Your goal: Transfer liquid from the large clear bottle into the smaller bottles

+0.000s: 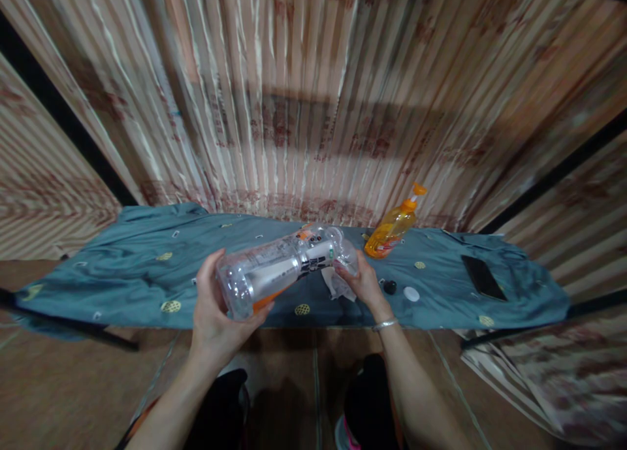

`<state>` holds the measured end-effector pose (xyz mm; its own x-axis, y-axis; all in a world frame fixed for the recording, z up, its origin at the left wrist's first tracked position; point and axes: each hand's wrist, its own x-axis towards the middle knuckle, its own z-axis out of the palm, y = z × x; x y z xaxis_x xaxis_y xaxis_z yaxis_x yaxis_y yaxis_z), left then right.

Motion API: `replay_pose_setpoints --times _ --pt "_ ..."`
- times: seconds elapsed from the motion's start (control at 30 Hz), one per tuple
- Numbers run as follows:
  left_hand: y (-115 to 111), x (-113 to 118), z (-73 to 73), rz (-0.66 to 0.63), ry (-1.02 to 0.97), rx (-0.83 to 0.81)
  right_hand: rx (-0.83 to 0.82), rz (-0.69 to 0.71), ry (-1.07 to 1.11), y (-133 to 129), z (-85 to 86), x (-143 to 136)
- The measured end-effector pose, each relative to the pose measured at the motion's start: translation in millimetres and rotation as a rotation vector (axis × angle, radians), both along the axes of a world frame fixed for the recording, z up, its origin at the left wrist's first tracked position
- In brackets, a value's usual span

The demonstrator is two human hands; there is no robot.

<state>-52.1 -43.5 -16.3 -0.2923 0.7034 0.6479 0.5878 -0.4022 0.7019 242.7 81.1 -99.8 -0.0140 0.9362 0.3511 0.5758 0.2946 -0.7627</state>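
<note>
Between my two hands a large, clear plastic bottle [272, 267] with a silver and orange label is held tilted, nearly on its side, above the cloth. My left hand [218, 309] wraps round its broad base at the left. At the narrower right end, my right hand [362, 280] has its fingers closed on the clear plastic; they partly hide that end. A crumpled white tissue-like piece [339, 287] shows just below the bottle, beside my right hand. Right of that hand lie a small black round thing [390, 287] and a white round lid-like disc [411, 294].
A blue-green patterned cloth [132, 267] covers the low bench. An orange pump bottle [389, 233] of yellow-orange liquid stands at the back. A black phone-like slab [482, 277] lies at the right. Striped curtains [294, 110] and dark metal poles [68, 110] enclose the bench.
</note>
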Motion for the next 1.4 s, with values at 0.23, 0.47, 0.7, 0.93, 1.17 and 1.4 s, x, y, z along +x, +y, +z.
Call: replay_pose_setpoints --times 0.23,0.47,0.7,0.93,1.17,1.4 --pt "0.8 2.2 2.5 -0.005 -0.007 0.042 0.003 0.002 0.002 -1.8 2.1 -1.0" --pt "1.0 1.1 -0.9 0.008 0.016 0.037 0.014 0.008 0.005 -2.1 2.6 -0.7" --pt "0.0 -0.4 -2.3 0.008 0.014 -0.009 0.019 0.011 0.0 -0.6 0.1 -0.6" --pt "0.0 1.8 1.7 0.006 -0.002 0.007 0.014 0.015 0.006 0.2 -2.3 0.8" --pt "0.0 1.1 0.7 -0.015 -0.026 -0.005 0.019 0.01 0.012 0.2 -2.7 1.2" --pt "0.1 0.8 0.8 -0.005 -0.047 -0.028 0.013 -0.008 -0.001 0.4 -3.2 1.4"
